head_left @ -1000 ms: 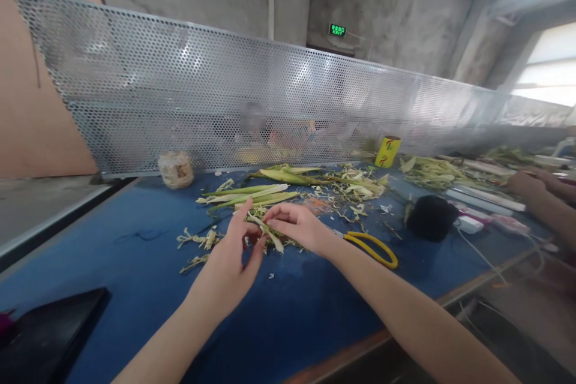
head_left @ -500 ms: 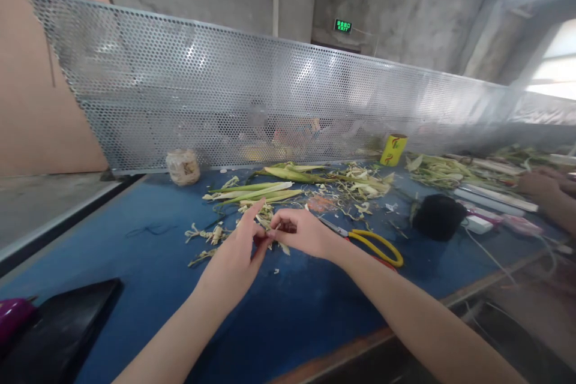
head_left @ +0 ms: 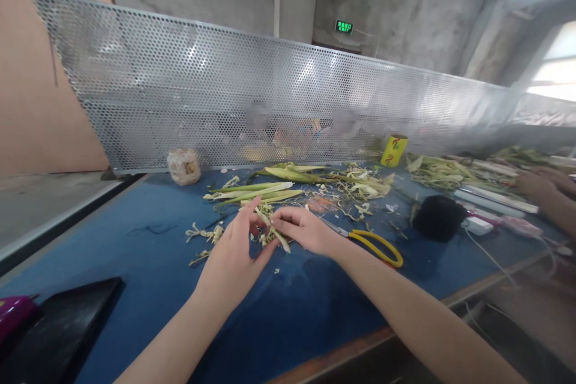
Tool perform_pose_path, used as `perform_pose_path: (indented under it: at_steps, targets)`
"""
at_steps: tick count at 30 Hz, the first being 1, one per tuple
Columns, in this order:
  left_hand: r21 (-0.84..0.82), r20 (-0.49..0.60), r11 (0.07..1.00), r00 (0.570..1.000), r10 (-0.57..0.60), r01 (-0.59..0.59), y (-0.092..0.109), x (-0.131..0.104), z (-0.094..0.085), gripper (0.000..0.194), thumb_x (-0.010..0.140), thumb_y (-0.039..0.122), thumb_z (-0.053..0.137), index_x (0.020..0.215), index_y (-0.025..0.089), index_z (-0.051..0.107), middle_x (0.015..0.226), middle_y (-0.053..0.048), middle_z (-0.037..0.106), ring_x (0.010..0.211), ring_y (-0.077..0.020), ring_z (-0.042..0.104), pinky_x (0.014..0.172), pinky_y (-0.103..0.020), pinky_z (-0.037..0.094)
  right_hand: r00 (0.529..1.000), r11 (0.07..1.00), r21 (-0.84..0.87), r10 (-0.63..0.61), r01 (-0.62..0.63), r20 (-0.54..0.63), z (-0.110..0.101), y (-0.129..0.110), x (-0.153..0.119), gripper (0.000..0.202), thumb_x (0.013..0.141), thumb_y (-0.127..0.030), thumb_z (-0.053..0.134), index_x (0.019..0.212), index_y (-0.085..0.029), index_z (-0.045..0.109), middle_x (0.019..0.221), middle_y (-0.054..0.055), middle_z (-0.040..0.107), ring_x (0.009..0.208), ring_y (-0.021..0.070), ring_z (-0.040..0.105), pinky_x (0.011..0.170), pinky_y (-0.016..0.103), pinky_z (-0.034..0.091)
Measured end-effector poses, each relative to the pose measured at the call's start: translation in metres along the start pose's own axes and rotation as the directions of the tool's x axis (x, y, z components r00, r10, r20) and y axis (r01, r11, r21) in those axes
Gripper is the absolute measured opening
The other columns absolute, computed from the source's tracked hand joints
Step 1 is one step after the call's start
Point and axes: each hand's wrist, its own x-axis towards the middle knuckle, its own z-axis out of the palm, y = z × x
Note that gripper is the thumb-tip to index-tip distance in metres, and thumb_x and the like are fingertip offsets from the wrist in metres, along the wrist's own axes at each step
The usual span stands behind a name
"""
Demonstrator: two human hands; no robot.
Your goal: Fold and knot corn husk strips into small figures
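Note:
A pale green strip of husk-like leaf [head_left: 279, 239] slants between my two hands above the blue table. My right hand [head_left: 306, 229] is closed in a pinch on it, thumb against fingertips. My left hand [head_left: 236, 246] curls round its other side, index finger raised and thumb near the lower end. Part of the left fingers' contact is hidden. Knotted pale plant pieces [head_left: 209, 233] lie just left of my left hand. Behind my hands rest long green leaf strips [head_left: 256, 191]. Yellow-handled scissors [head_left: 380, 246] lie beside my right wrist.
A perforated metal screen [head_left: 216, 84] stands along the back. In front of it are a plastic-wrapped jar [head_left: 183, 167] and a yellow roll [head_left: 394, 151]. A black tray [head_left: 76, 318] is at left. At right are a black fuzzy object [head_left: 437, 217] and another person's hands [head_left: 540, 186].
My hands have parted slightly and my left fingers have opened out. The pale leaf strip between them now shows more plainly. The table's other things stay put.

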Motion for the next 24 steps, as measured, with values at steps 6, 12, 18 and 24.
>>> perform_pose_path:
  at_steps: [6, 12, 18, 24]
  targets:
    - [-0.032, -0.026, 0.999, 0.999, -0.032, 0.031, 0.000, 0.000, -0.001, 0.059, 0.075, 0.026, 0.055, 0.126, 0.022, 0.027, 0.082, 0.001, 0.056, 0.070, -0.0127, 0.056, 0.066, -0.027, 0.047, 0.999, 1.000, -0.004, 0.018, -0.018, 0.028, 0.005, -0.003, -0.001, 0.029, 0.083, -0.042, 0.046, 0.068, -0.017, 0.051, 0.048, -0.006, 0.044, 0.044, 0.0070, 0.040, 0.048, 0.022, 0.033]
    - [-0.141, -0.066, 0.986, 0.992, -0.103, 0.093, 0.004, 0.002, -0.004, 0.046, 0.076, 0.025, 0.053, 0.118, 0.021, 0.037, 0.086, 0.000, 0.059, 0.064, -0.0102, 0.056, 0.061, -0.024, 0.047, 0.995, 0.980, 0.176, 0.084, -0.092, 0.051, 0.007, -0.003, -0.001, 0.026, 0.083, -0.040, 0.047, 0.073, -0.016, 0.050, 0.056, -0.005, 0.050, 0.045, 0.0068, 0.046, 0.047, 0.021, 0.035]
    - [-0.361, -0.040, 0.914, 0.976, -0.213, 0.185, 0.003, 0.002, -0.003, 0.058, 0.072, 0.027, 0.058, 0.125, 0.022, 0.033, 0.075, 0.002, 0.059, 0.063, -0.0113, 0.056, 0.064, -0.027, 0.047, 0.994, 0.951, 0.291, 0.100, -0.108, 0.042, 0.006, 0.003, 0.002, 0.028, 0.076, -0.043, 0.057, 0.073, -0.015, 0.054, 0.055, -0.004, 0.052, 0.043, 0.0051, 0.042, 0.043, 0.020, 0.031]
    - [-0.739, 0.048, 0.621, 0.939, -0.339, 0.262, 0.003, 0.008, -0.003, 0.066, 0.066, 0.025, 0.065, 0.124, 0.018, 0.033, 0.071, 0.003, 0.057, 0.065, -0.0101, 0.054, 0.060, -0.022, 0.046, 0.993, 0.878, 0.465, 0.099, -0.117, 0.062, 0.004, 0.009, 0.004, 0.027, 0.070, -0.039, 0.064, 0.072, -0.013, 0.057, 0.059, -0.002, 0.056, 0.044, 0.0037, 0.039, 0.045, 0.020, 0.029]
